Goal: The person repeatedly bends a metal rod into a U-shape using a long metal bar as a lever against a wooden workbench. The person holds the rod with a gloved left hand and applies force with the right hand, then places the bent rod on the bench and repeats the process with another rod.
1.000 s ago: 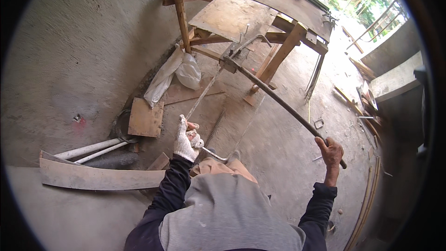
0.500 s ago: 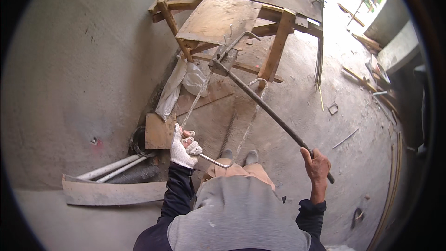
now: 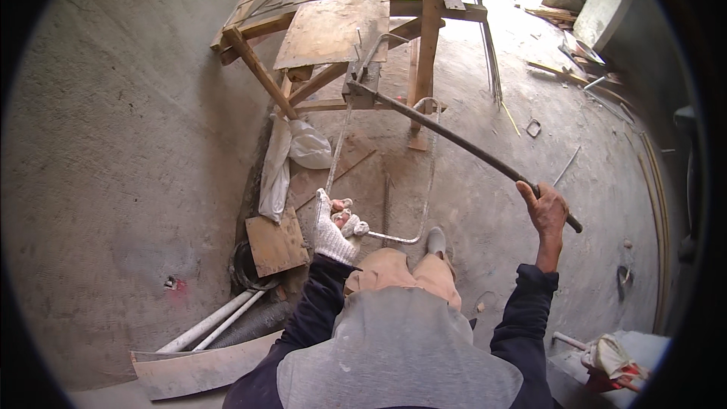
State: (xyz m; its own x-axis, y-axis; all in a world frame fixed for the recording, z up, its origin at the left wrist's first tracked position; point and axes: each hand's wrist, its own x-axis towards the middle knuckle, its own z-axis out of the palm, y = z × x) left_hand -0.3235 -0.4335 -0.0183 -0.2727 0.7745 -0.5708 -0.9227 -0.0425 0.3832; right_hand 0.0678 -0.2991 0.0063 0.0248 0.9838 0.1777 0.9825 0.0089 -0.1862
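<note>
My left hand, in a white knit glove with bare fingertips, is closed around a thin steel rebar bent into an open rectangular frame. The rebar runs up to a metal bending block at the near edge of the wooden bench. There a long dark metal lever bar meets it, slanting down to the right. My bare right hand grips the bar near its lower end, thumb lying along it. The hooked far end of the rebar hangs beside a bench leg.
The wooden bench stands ahead, with rods lying on its top. At left, by the wall, are a white sack, a plywood piece and pipes. A small bent metal ring and timber lie on the floor to the right.
The lever bar has swung outward to the right and up, with my right hand on it. The view has shifted, and my left hand keeps its hold on the rebar.
</note>
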